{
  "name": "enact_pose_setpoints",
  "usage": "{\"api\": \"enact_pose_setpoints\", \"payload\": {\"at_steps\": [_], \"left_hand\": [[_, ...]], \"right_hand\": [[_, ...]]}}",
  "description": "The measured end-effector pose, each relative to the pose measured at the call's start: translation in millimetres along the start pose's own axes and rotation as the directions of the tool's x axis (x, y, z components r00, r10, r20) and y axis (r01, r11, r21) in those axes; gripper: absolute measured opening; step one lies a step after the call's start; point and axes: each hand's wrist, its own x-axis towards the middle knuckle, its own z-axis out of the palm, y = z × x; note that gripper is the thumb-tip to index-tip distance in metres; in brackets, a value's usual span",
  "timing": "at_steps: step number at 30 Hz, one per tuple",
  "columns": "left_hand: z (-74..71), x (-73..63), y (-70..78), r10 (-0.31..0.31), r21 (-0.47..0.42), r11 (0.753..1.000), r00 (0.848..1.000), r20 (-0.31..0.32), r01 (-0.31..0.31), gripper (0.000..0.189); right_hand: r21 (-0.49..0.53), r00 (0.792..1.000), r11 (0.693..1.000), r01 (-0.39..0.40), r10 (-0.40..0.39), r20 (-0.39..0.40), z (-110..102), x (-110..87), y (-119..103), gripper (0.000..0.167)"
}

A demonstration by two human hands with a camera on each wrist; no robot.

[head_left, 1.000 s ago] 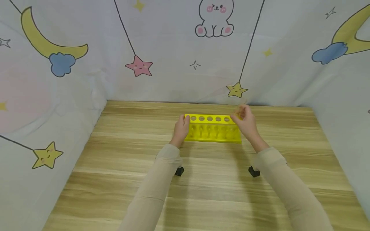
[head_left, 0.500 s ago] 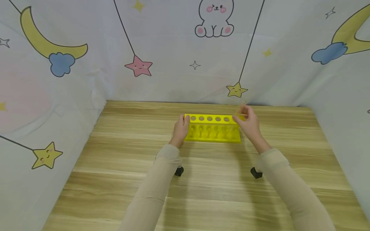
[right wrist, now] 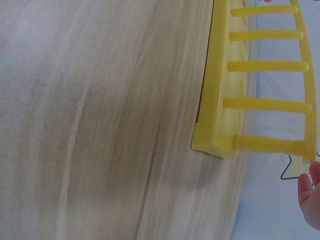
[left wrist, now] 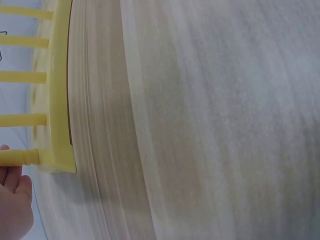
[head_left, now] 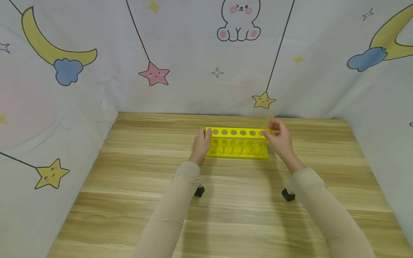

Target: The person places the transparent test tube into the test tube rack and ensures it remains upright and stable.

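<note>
A yellow test tube rack [head_left: 237,156] stands on the table, with a row of round holes along its top bar and a row of pegs below. My left hand [head_left: 201,144] grips its left end; in the left wrist view that hand [left wrist: 15,200] is at the end post. At the right end, my right hand [head_left: 281,139] pinches a faint, see-through test tube [head_left: 268,120], tilted over the rightmost hole. The right wrist view catches only the fingers [right wrist: 304,187] of the right hand beside the top bar's end; the tube hardly shows there.
The wood-grain table [head_left: 238,215] runs back to a pale printed cloth [head_left: 193,93] close behind the rack, with cloth at both sides too. Small black pieces [head_left: 288,195] show by both wrists.
My right hand has shifted slightly right and its fingers have drawn back from the rack's end, so the rightmost hole shows more. My left hand and the rack stay put.
</note>
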Motion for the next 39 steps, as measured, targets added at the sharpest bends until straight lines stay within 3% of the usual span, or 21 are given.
{"api": "enact_pose_setpoints", "payload": {"at_steps": [20,34,39], "left_hand": [[0.0,-0.1,-1.4,0.019,0.106,0.994,0.998,-0.055,-0.013,0.044],[-6.2,-1.4,4.1,-0.021,0.108,0.994,1.0,-0.014,0.023,0.051],[-10.4,-0.9,5.7,-0.022,0.093,0.995,0.999,-0.028,0.024,0.046]], "right_hand": [[-0.051,1.0,0.999,-0.007,0.007,-0.004,-10,-3.6,18,0.04],[-0.115,0.998,0.993,-0.01,0.004,-0.055,-15,-8.1,28,0.033],[-0.127,0.998,0.991,-0.032,0.025,-0.057,-17,-9.6,33,0.031]]}}
